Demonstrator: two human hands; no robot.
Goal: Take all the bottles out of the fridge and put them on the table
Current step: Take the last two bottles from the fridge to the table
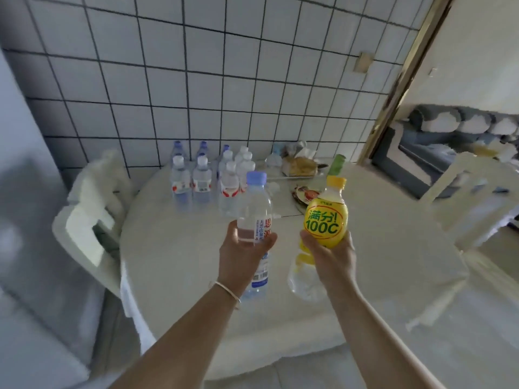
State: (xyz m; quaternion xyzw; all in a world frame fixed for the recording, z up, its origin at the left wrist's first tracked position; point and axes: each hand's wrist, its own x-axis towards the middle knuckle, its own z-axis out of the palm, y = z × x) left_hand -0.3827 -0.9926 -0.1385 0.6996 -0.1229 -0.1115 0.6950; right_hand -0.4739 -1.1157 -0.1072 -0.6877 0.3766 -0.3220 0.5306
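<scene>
Tiled wall backs the round worktop (pixel 174 262), with the bottle cluster (pixel 213 178) at twelve o'clock from my hands. My left hand (pixel 241 248) fingers curl round an upright water bottle (pixel 254 209); my right hand (pixel 328 248) fingers curl round an upright yellow bottle (pixel 325 217), both above the worktop.
</scene>
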